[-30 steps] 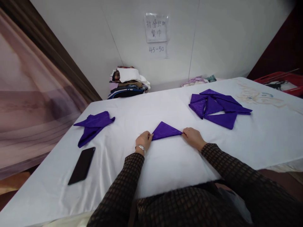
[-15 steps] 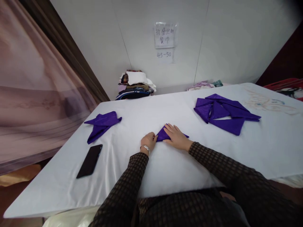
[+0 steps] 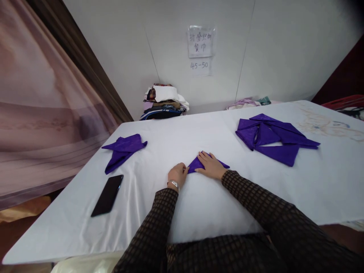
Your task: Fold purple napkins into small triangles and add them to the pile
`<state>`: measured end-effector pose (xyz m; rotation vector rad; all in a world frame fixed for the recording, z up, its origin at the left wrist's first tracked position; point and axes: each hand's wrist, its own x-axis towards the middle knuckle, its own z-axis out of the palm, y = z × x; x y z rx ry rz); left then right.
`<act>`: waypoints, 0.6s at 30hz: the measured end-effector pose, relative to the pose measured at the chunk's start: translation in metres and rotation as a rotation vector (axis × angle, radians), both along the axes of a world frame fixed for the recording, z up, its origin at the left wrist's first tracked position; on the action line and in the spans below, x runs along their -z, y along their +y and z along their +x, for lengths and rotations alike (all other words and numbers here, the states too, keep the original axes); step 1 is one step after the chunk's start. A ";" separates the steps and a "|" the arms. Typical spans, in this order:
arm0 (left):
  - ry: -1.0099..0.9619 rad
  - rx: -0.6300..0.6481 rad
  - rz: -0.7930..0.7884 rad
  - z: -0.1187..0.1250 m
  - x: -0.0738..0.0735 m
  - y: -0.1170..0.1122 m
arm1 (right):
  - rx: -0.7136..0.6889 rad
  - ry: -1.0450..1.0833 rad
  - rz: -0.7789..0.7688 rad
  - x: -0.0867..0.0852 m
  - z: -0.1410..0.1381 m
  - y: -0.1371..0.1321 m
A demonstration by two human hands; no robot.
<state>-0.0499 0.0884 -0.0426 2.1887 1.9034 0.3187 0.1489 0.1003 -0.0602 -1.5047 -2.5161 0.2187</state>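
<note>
A purple cloth napkin [image 3: 195, 164], folded into a low triangle, lies on the white-covered table in front of me. My left hand [image 3: 178, 174], a silver bracelet on its wrist, pinches the napkin's left corner between thumb and fingers. Flat across the middle of the same napkin rests my right hand [image 3: 211, 166], fingers stretched out and covering part of it. The napkin's right corner sticks out beyond that hand.
Several folded purple napkins [image 3: 280, 154] lie at the right, and more purple cloth [image 3: 123, 148] at the left. Below that is a black phone [image 3: 107, 196]. A clothes stack [image 3: 165, 102] stands by the wall under a paper sign [image 3: 200, 41]. A curtain [image 3: 57, 98] hangs at left.
My left hand still pinches the left corner. The right hand has shifted slightly on the napkin, and more of its right corner shows. The whole view has moved a little.
</note>
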 end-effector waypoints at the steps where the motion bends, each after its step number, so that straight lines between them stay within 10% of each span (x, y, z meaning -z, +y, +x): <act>1: -0.010 -0.008 -0.004 -0.003 0.000 -0.002 | 0.000 0.001 0.003 0.000 0.000 0.000; 11: -0.287 -0.278 0.096 -0.039 0.004 -0.024 | -0.012 0.003 0.005 0.002 0.002 0.000; 18: -0.221 0.062 0.361 0.011 -0.012 -0.016 | -0.004 0.028 0.006 0.002 0.001 0.000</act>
